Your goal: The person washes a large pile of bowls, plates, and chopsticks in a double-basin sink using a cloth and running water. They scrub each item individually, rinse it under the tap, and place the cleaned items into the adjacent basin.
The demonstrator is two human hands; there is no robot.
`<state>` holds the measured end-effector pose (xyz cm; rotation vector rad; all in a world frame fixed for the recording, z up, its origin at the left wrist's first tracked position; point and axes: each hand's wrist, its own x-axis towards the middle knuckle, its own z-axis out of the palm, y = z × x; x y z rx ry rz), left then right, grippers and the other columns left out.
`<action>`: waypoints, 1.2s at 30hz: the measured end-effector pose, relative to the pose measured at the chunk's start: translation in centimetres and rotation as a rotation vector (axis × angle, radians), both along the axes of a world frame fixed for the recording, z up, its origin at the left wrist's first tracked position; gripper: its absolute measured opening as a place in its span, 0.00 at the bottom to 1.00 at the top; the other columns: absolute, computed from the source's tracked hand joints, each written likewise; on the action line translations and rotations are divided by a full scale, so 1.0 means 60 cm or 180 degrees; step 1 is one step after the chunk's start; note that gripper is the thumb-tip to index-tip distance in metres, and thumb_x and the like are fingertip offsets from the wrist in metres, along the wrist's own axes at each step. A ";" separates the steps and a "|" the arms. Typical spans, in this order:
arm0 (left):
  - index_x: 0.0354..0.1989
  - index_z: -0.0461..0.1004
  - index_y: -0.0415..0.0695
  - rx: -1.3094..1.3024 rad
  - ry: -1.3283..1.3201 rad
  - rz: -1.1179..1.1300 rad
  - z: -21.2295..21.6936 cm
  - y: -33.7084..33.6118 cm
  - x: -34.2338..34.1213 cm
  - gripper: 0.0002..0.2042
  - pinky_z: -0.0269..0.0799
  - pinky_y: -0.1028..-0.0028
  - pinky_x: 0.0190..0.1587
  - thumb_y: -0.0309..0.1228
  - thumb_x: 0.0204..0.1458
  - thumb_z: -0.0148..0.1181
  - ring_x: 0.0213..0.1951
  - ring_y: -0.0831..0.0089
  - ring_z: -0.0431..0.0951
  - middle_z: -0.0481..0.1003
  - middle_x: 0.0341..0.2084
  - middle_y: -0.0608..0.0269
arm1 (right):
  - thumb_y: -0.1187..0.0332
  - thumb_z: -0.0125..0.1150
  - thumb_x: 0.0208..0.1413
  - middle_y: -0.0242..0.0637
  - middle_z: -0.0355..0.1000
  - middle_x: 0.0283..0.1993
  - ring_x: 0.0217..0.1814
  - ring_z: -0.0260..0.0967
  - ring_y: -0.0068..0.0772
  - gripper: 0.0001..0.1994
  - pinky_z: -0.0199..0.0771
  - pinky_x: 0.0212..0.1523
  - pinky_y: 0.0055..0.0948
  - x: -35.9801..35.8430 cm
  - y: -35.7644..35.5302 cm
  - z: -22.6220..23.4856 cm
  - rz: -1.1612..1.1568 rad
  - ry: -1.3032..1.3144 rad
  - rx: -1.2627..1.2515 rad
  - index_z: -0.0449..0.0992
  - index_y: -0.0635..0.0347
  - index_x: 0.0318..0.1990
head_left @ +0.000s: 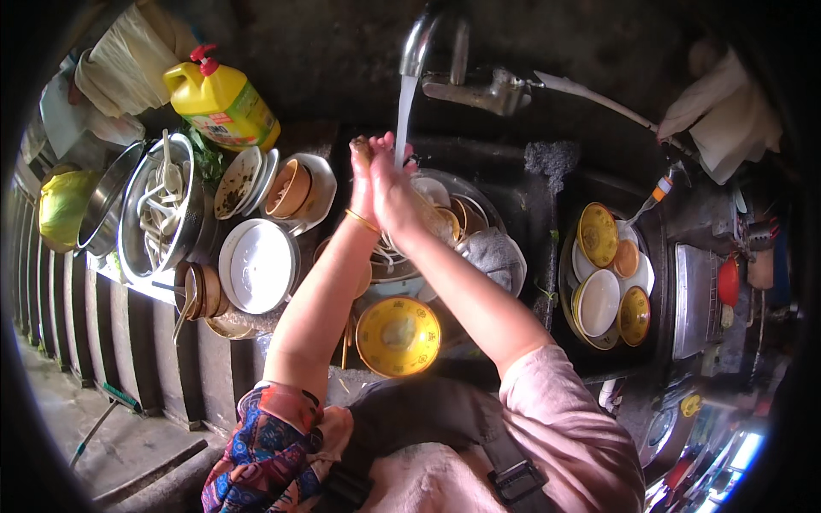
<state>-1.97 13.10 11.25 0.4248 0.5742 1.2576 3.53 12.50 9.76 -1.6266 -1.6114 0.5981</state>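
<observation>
Water runs in a white stream from the metal faucet beside my hands. My left hand is raised, its fingers closed about a small brownish thing that I cannot make out. Pressed against it is my right hand, its fingers curled and partly behind the stream. What lies between the palms is hidden. Below my hands, a large basin holds bowls, utensils and a grey cloth. Nearest my body sits a yellow patterned bowl with something pale and wet inside.
On the left stand a white pot, a metal colander of spoons, stacked dishes and a yellow jug with a red pump. The right-hand sink holds yellow bowls and a white bowl. A grey scrubber rests on the divider.
</observation>
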 end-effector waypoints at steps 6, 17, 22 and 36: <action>0.58 0.52 0.55 0.0511 0.0198 -0.0493 0.002 -0.032 0.030 0.29 0.51 0.63 0.58 0.57 0.52 0.31 0.57 0.62 0.55 0.54 0.57 0.63 | 0.54 0.33 0.59 0.46 0.65 0.47 0.57 0.55 0.40 0.21 0.50 0.57 0.31 0.021 0.045 -0.014 -0.0866 0.1244 0.0015 0.60 0.59 0.52; 0.40 0.68 0.42 -0.0629 -0.0140 0.0281 0.014 -0.041 0.007 0.19 0.62 0.67 0.48 0.46 0.54 0.42 0.41 0.69 0.69 0.71 0.37 0.58 | 0.57 0.42 0.54 0.49 0.38 0.65 0.68 0.33 0.43 0.27 0.29 0.61 0.53 0.017 -0.012 0.021 -0.0276 -0.0089 0.0162 0.48 0.53 0.61; 0.17 0.60 0.48 -0.0700 -0.0371 0.1282 -0.031 0.005 -0.075 0.18 0.64 0.65 0.34 0.47 0.53 0.44 0.22 0.72 0.63 0.61 0.13 0.67 | 0.45 0.41 0.51 0.49 0.35 0.65 0.68 0.32 0.43 0.38 0.25 0.62 0.52 0.135 -0.066 -0.081 0.0349 -0.1668 0.0161 0.36 0.55 0.63; 0.45 0.64 0.43 -0.2039 -0.0784 0.0492 -0.089 -0.091 -0.020 0.22 0.52 0.59 0.53 0.46 0.47 0.50 0.47 0.65 0.65 0.68 0.41 0.58 | 0.59 0.51 0.54 0.27 0.58 0.15 0.19 0.56 0.20 0.15 0.62 0.28 0.23 0.137 -0.081 0.115 0.0728 0.3643 0.0836 0.61 0.56 0.20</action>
